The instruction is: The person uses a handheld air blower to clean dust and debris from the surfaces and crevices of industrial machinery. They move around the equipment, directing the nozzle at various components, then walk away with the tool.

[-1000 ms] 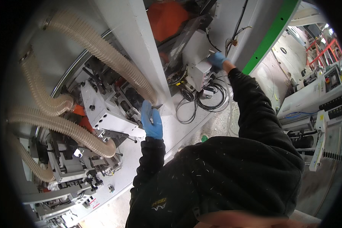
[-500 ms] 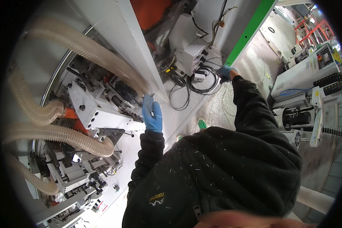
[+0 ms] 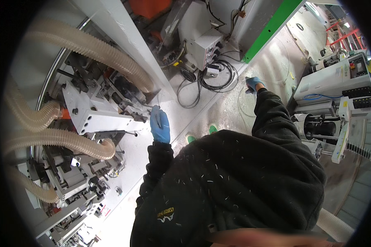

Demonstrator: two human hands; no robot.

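Note:
My left hand (image 3: 160,125), in a blue glove, is beside the end of a light grey machine bracket (image 3: 107,123). Its fingers reach forward, fairly straight and close together, with the tips near small metal parts; whether they touch those parts is unclear. Further right and ahead, my right hand (image 3: 254,83), also gloved in blue, is out over the floor near the foot of a green-edged panel (image 3: 261,41). Its fingers are curled, with something dark at them too small to name. Between the hands, coiled black cables (image 3: 222,80) lie beside a grey connector box (image 3: 204,49).
Beige ribbed hoses (image 3: 90,47) run into the machinery on the left. A white upright post (image 3: 132,45) stands ahead of my left hand. On the right is a grey machine (image 3: 325,84) with a black cable chain (image 3: 360,94). My green shoes (image 3: 212,129) show on the floor.
My right hand has moved away from the panel's lower corner, slightly rightward and nearer. My left hand has shifted slightly left and its thumb lies closer in. The view has shifted a little.

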